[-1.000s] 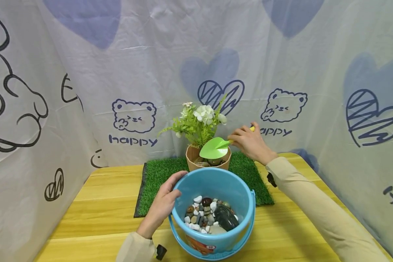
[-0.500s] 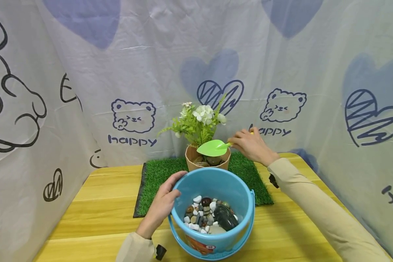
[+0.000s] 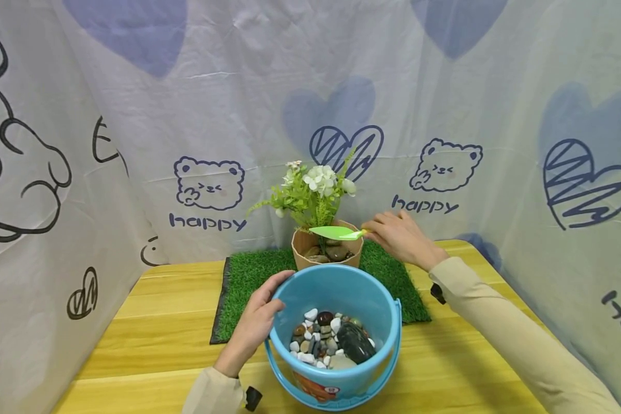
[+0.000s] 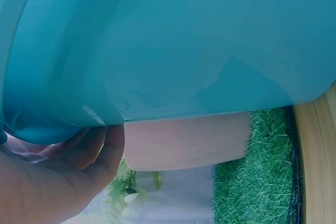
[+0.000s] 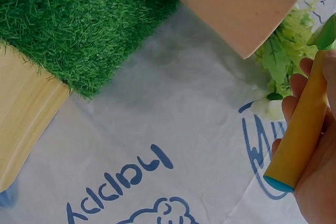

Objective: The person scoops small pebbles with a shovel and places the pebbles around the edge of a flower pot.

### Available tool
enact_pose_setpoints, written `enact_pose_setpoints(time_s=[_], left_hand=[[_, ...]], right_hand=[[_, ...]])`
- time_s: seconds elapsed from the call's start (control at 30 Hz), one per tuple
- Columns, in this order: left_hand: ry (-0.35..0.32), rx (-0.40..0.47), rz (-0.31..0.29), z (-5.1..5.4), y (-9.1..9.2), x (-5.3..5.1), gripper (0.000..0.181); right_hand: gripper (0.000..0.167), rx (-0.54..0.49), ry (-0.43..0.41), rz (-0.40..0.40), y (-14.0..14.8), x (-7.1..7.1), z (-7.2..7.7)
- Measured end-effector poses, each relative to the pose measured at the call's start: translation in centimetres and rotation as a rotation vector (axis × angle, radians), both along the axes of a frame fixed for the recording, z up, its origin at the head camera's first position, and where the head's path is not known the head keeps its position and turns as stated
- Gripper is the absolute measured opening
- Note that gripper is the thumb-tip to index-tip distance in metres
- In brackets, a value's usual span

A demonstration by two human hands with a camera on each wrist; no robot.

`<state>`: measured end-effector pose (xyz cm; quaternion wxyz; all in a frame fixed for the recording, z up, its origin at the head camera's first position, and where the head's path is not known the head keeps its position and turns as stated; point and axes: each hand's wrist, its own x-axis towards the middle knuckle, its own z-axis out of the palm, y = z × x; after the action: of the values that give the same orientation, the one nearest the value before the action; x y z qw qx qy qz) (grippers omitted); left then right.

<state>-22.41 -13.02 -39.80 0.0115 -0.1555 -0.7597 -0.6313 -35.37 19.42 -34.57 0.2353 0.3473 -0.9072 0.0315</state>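
Observation:
My left hand (image 3: 259, 316) grips the left rim of a blue bucket (image 3: 336, 394), thumb inside and fingers outside. Small mixed pebbles (image 3: 315, 345) and a large dark stone (image 3: 356, 343) lie in the bucket. My right hand (image 3: 401, 237) holds a garden trowel by its yellow handle (image 5: 302, 129). The trowel's green blade (image 3: 333, 232) is above the plant pot (image 3: 302, 261), seen almost edge-on. Brown stones (image 3: 336, 252) lie in that tan pot, around a plant with white flowers (image 3: 321, 181). In the left wrist view, the bucket wall hides part of the pot.
Under the pot lies a green turf mat (image 3: 248, 287) on a wooden table (image 3: 160, 322). A printed white cloth (image 3: 269, 69) hangs close behind and along both sides. The bucket's handle (image 3: 393, 368) hangs down at its front.
The right hand has lowered slightly and turned the trowel, so its blade went from face-on to nearly edge-on above the pot. The left hand and bucket stay in place.

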Motion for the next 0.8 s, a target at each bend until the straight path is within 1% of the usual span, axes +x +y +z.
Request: enact_pose_setpoints(time_s=[0.27,0.47,0.67,0.8], left_hand=[[0.007,-0.004,-0.001,-0.1,0.0,-0.1,0.060],[-0.024,0.009,-0.003,-0.1,0.0,-0.1,0.060],[-0.041,0.024,-0.007,-0.2,0.0,-0.1,0.061],[-0.035,0.029,-0.018,-0.2,-0.1,-0.1,0.062]], right_hand=[[0.029,-0.010,-0.033,0.022,-0.4,1.9,0.0],[0.028,0.004,-0.042,0.010,-0.8,3.5,-0.1],[0.027,-0.035,-0.071,0.009,-1.0,4.9,-0.2],[0.026,-0.062,-0.067,0.024,-1.5,5.5,-0.4]])
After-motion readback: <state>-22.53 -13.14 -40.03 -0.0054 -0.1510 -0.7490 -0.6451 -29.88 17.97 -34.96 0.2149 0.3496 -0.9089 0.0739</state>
